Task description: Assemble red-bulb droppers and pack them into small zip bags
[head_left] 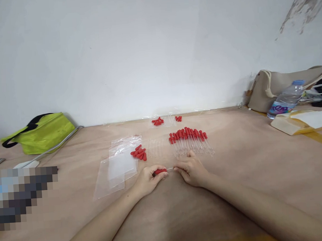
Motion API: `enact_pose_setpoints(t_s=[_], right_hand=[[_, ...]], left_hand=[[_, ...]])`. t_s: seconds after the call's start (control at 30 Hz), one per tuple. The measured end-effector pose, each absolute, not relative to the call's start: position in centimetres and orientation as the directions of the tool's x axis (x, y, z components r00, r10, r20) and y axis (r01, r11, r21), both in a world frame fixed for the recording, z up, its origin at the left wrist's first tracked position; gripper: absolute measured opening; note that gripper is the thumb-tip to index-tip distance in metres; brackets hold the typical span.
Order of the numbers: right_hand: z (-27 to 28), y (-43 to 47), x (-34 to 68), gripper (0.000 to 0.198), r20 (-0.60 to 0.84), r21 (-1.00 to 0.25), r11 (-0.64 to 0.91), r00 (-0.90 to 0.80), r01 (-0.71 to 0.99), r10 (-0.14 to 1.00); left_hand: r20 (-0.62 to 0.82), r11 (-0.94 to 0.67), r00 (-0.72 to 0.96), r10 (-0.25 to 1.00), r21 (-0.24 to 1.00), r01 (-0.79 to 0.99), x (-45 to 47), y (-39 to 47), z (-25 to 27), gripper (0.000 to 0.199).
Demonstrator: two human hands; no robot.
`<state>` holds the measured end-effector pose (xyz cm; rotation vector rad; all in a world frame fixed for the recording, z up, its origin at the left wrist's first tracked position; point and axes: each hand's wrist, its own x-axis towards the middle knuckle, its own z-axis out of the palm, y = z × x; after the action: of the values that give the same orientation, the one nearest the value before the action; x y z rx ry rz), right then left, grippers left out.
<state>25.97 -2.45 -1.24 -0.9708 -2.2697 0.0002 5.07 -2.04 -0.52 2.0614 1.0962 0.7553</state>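
Note:
Between thumb and fingers, my left hand [149, 180] pinches a red rubber bulb [161, 171]. Level with it, my right hand [190, 169] grips a thin clear glass tube [169, 169], whose left end meets the bulb; how far it goes in is hidden. Just beyond my left hand lies a small pile of loose red bulbs [139, 153]. Several bare glass tubes [154, 148] lie beside that pile. Past my right hand a fanned row of droppers with red bulbs [188, 135] rests on the table.
Clear zip bags [117, 166] lie flat on the left. More red bulbs [157, 121] sit in plastic near the wall. A lime-green bag [47, 133] stands far left. A water bottle [285, 100], a beige bag [263, 92] and an envelope [286, 123] are at the right.

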Motion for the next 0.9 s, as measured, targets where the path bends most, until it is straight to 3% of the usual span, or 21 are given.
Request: enact_pose_setpoints(t_s=[0.53, 0.73, 0.9], right_hand=[[-1.4, -3.0, 24.6, 0.024, 0.589, -0.263, 0.715, -0.479, 0.648, 0.651], [-1.5, -2.8, 24.4, 0.026, 0.542, -0.259, 0.683, -0.482, 0.683, 0.688], [0.5, -3.4, 24.5, 0.022, 0.469, -0.153, 0.643, -0.517, 0.751, 0.716]], left_hand=[[0.221, -0.5, 0.529, 0.82, 0.727, 0.471, 5.4, -2.2, -0.3, 0.019], [0.345, -0.637, 0.568, 0.747, 0.616, 0.464, 5.3, -1.9, -0.2, 0.023], [0.496, -0.754, 0.568, 0.656, 0.424, 0.501, 4.9, -1.4, 0.0, 0.021]])
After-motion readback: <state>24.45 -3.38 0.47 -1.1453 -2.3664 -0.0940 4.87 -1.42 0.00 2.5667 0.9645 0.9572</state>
